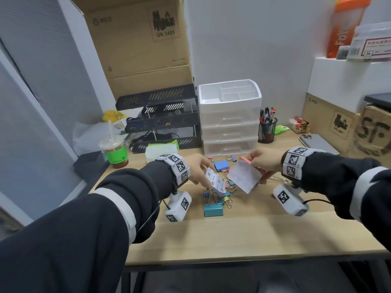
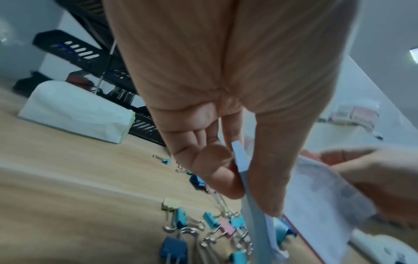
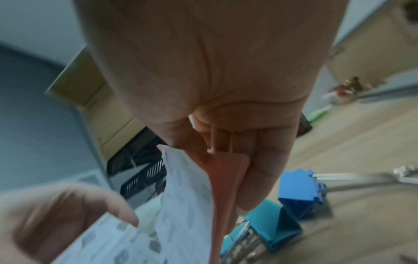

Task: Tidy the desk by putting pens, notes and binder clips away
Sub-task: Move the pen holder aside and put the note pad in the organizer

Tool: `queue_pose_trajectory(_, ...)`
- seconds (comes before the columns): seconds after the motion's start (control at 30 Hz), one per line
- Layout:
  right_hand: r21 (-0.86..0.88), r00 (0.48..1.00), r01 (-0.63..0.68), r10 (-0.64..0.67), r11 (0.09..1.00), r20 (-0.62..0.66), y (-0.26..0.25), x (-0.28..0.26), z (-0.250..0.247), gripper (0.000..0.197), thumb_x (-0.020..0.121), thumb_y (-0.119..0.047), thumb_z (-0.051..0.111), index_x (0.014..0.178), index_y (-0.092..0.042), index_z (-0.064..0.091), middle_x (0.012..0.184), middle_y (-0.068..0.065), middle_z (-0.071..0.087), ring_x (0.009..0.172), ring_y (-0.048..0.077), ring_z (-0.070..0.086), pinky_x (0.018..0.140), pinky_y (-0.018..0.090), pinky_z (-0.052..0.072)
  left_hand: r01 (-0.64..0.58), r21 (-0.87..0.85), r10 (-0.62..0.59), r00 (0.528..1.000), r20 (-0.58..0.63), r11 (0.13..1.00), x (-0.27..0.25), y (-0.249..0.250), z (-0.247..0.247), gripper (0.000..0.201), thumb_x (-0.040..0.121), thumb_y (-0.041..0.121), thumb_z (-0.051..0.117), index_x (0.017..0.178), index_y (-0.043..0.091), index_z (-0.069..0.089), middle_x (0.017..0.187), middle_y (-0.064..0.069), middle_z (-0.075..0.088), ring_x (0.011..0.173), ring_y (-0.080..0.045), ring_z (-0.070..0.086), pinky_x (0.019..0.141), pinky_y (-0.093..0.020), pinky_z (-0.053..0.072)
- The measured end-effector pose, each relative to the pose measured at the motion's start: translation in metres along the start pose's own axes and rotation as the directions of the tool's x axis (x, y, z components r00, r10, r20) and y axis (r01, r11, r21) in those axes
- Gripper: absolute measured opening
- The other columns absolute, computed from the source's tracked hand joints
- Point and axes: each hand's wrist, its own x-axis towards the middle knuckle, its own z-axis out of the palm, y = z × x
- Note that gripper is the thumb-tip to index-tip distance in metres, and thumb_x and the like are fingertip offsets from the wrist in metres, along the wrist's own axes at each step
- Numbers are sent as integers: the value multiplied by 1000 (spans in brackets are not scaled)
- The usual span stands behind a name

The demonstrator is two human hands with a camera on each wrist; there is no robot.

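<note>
My left hand (image 1: 200, 175) pinches a pad of notes (image 1: 215, 182) with a printed white cover, held on edge between thumb and fingers (image 2: 226, 178); its pale edge shows as the pad (image 2: 253, 212). My right hand (image 1: 259, 160) grips a pink note pad (image 1: 245, 160) (image 3: 228, 178), and a white sheet (image 1: 243, 176) (image 3: 185, 187) hangs from it. Both hands hover just above a scatter of coloured binder clips (image 1: 220, 197), with a large teal clip (image 1: 213, 210) at the front and a large blue clip (image 1: 221, 166) behind.
Behind the clips stands a white drawer unit (image 1: 229, 127) with an open top tray. A mesh pen cup (image 1: 267, 130) is to its right, black stacked trays (image 1: 160, 117) to its left. A drink cup (image 1: 114, 151), a tissue pack (image 1: 161, 150) and a phone (image 1: 315, 142) also lie on the desk.
</note>
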Motion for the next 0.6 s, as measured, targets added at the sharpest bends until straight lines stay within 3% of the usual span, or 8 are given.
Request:
queue_pose_trajectory(0.1, 254, 999, -35, 43, 967, -28, 2, 2, 1, 9, 98, -6, 50, 95, -8, 59, 93, 16, 54, 75, 25, 58, 64, 43, 61, -4, -203, 8, 1000, 16, 979, -3, 1, -4, 47, 76, -1, 80, 118, 19, 70, 94, -3, 68, 80, -15, 62, 63, -23, 52)
queue_pose_trajectory(0.2, 305, 995, -11, 40, 952, -89, -1, 5, 5, 13, 100, -13, 51, 100, -1, 57, 88, 14, 49, 75, 26, 58, 70, 48, 61, -29, -321, 34, 999, 12, 947, -6, 3, -12, 46, 78, -12, 71, 113, 18, 70, 99, -9, 69, 83, -19, 61, 61, -25, 51)
queue_pose_trajectory(0.33, 379, 977, 56, 26, 924, -210, -11, 5, 8, 16, 98, -12, 52, 83, -8, 51, 82, 11, 56, 74, 25, 64, 62, 40, 61, -16, -423, 24, 1000, 14, 906, -12, 4, -26, 48, 82, -17, 60, 109, 20, 72, 115, -15, 69, 87, -19, 64, 63, -27, 50)
queue_pose_trajectory(0.4, 405, 963, 89, 26, 910, -269, -16, 5, 7, 25, 97, -10, 53, 73, -11, 49, 72, 9, 55, 62, 19, 60, 53, 32, 57, 12, -477, -3, 1000, 19, 879, -14, 5, -29, 49, 84, -19, 56, 109, 20, 72, 116, -13, 70, 88, -18, 66, 63, -26, 51)
queue_pose_trajectory(0.47, 480, 972, 88, 29, 873, -231, -19, 3, 8, 21, 97, -8, 54, 76, -11, 52, 71, 8, 56, 58, 17, 57, 51, 29, 53, 31, -526, -17, 999, 31, 850, -14, 7, -28, 49, 85, -20, 54, 107, 19, 72, 116, -15, 71, 91, -20, 66, 64, -27, 52)
queue_pose_trajectory(0.53, 581, 995, 53, 6, 812, -99, -25, -2, 14, 5, 98, -8, 54, 94, -6, 57, 83, 13, 66, 69, 22, 65, 57, 32, 56, 25, -572, -20, 1000, 16, 820, -14, 10, -24, 47, 86, -21, 53, 109, 17, 71, 116, -17, 70, 92, -22, 68, 66, -29, 55)
queue_pose_trajectory(0.6, 667, 999, 31, -40, 745, -2, -29, -8, 20, 12, 98, -4, 53, 109, 0, 56, 98, 20, 71, 80, 28, 70, 60, 35, 59, -8, -602, -33, 998, -57, 798, -10, 12, -21, 44, 86, -20, 56, 114, 13, 66, 115, -19, 68, 96, -25, 71, 72, -32, 59)
